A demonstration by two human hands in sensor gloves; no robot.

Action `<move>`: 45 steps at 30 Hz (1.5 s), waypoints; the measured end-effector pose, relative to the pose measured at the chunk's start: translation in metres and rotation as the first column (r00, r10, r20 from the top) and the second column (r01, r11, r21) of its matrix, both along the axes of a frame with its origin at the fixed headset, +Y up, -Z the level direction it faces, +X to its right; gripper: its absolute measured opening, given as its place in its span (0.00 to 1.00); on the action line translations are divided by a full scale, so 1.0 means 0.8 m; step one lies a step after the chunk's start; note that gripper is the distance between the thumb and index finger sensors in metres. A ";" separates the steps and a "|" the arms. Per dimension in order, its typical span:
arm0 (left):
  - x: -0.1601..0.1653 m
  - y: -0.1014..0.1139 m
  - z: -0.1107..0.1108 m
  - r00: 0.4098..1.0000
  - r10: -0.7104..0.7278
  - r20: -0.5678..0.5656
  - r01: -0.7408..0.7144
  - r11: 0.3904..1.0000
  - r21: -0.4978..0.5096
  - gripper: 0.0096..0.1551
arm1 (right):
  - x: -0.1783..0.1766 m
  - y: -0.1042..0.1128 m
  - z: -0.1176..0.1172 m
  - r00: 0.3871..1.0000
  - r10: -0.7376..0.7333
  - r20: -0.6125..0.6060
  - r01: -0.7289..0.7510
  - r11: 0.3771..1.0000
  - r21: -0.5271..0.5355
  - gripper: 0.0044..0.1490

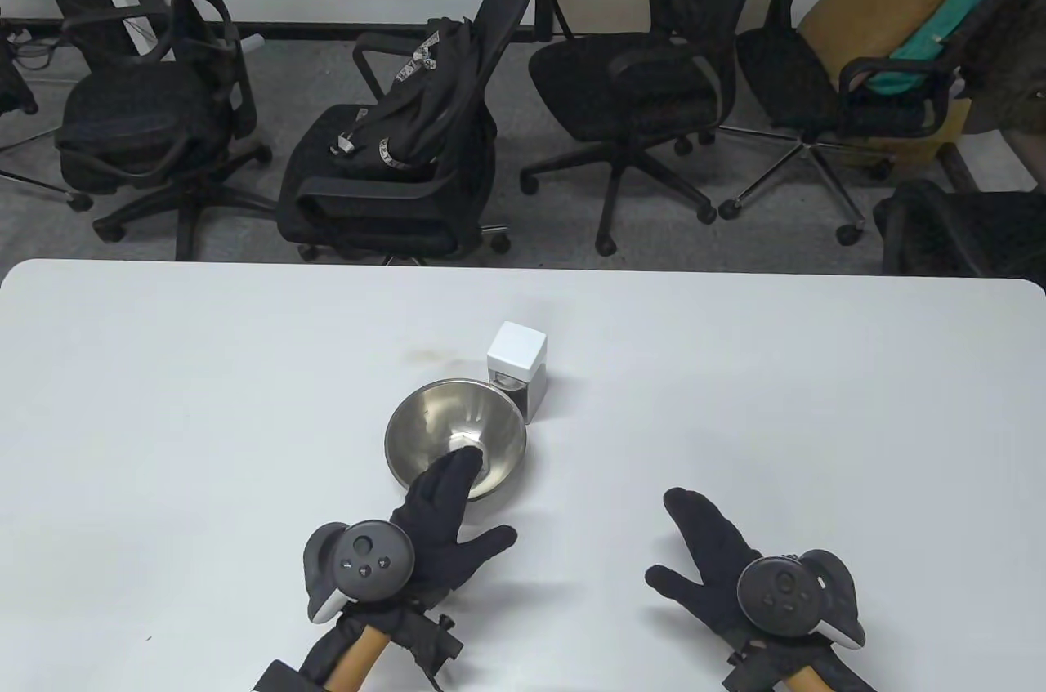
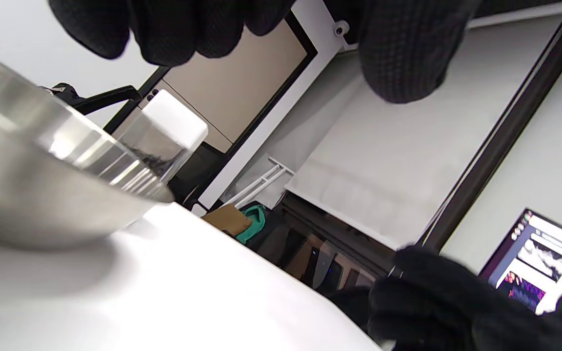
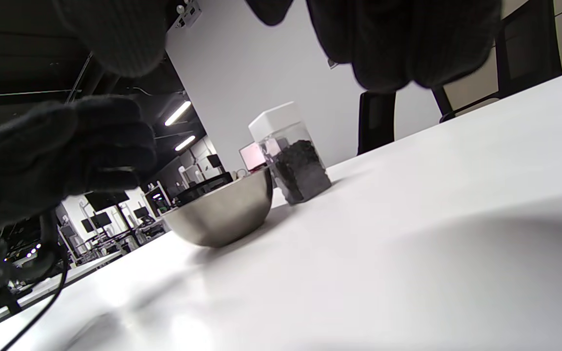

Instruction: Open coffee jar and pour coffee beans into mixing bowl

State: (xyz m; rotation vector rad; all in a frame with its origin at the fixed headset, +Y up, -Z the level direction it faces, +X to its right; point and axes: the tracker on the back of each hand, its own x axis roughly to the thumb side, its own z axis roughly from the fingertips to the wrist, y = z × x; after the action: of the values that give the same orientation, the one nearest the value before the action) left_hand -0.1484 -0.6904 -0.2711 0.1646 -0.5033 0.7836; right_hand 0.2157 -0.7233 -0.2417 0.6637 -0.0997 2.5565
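A round mixing bowl (image 1: 455, 439) of brushed, reflective steel is seen near the middle of a smooth white table (image 1: 163, 398); its inside is bare metal. Just behind it, at its far right rim, a coffee jar (image 1: 516, 371) is stood upright: a square-sided container of clear plastic capped by a blocky white lid (image 1: 517, 347). In the right wrist view the jar is shown partly filled with dark, lumpy coffee beans (image 3: 300, 170). No label or readable writing is made out on the jar or the bowl.

The left hand (image 1: 437, 533), covered in black knit fabric, is held with fingers stretched forward over the bowl's near rim; nothing is grasped, and whether the rim is touched cannot be told. The right hand (image 1: 707, 561) is spread flat and released above the table, well apart from the bowl. A dark, rounded tracker (image 1: 368, 561) with 3 small buttons on its face is strapped to the left hand's back. Black mesh office chairs (image 1: 637, 71) are ranged beyond the table.
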 end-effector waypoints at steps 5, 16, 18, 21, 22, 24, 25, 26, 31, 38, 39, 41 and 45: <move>0.011 0.034 -0.033 0.996 -0.004 -0.087 0.003 1.000 -0.017 0.58 | 0.001 0.001 -0.001 1.000 0.008 0.005 -0.008 1.000 -0.001 0.55; 0.057 0.059 -0.150 0.945 -0.248 -0.213 0.197 0.952 -0.235 0.65 | 0.002 0.001 -0.001 0.999 0.036 0.007 -0.036 0.999 0.006 0.55; 0.065 0.052 -0.174 0.923 -0.301 -0.239 0.234 0.934 -0.270 0.65 | 0.002 0.001 -0.001 0.999 0.044 0.004 -0.044 0.999 0.002 0.55; 0.075 0.044 -0.201 0.885 -0.389 -0.256 0.298 0.895 -0.330 0.65 | 0.001 0.001 -0.001 0.998 0.057 0.005 -0.057 0.998 0.004 0.55; 0.080 0.040 -0.211 0.873 -0.414 -0.260 0.312 0.881 -0.355 0.65 | 0.001 0.001 -0.001 0.998 0.065 0.006 -0.065 0.998 0.006 0.55; 0.089 0.033 -0.224 0.869 -0.422 -0.257 0.314 0.874 -0.372 0.65 | 0.001 0.001 -0.001 0.997 0.074 0.006 -0.074 0.997 0.007 0.55; 0.095 0.029 -0.228 0.866 -0.429 -0.258 0.317 0.869 -0.380 0.65 | 0.001 0.001 -0.001 0.997 0.079 0.007 -0.079 0.997 0.008 0.55; 0.099 0.024 -0.232 0.864 -0.433 -0.257 0.322 0.868 -0.379 0.65 | 0.001 0.001 -0.002 0.997 0.083 0.009 -0.083 0.997 0.009 0.55; 0.119 -0.004 -0.250 0.805 -0.563 -0.187 0.423 0.766 -0.483 0.64 | 0.000 -0.002 -0.003 0.994 0.108 0.002 -0.108 0.994 0.001 0.55; 0.124 -0.010 -0.250 0.788 -0.558 -0.258 0.420 0.795 -0.437 0.58 | -0.001 -0.002 -0.003 0.993 0.121 0.002 -0.121 0.993 0.003 0.55; 0.124 -0.010 -0.251 0.790 -0.558 -0.253 0.419 0.793 -0.442 0.58 | -0.001 -0.002 -0.003 0.992 0.123 0.003 -0.123 0.992 0.003 0.55; 0.124 -0.011 -0.251 0.795 -0.547 -0.260 0.411 0.803 -0.432 0.58 | -0.001 -0.002 -0.003 0.992 0.126 0.003 -0.126 0.992 0.002 0.55; 0.122 -0.011 -0.250 0.809 -0.522 -0.271 0.394 0.823 -0.410 0.57 | 0.000 -0.001 -0.003 0.992 0.124 0.006 -0.124 0.992 0.005 0.55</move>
State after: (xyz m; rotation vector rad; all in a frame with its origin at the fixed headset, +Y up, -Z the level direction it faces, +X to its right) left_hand -0.0508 -0.6994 -0.4715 -0.1298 -0.0278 0.3245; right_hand 0.2155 -0.7242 -0.2440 0.6845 -0.0696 2.6779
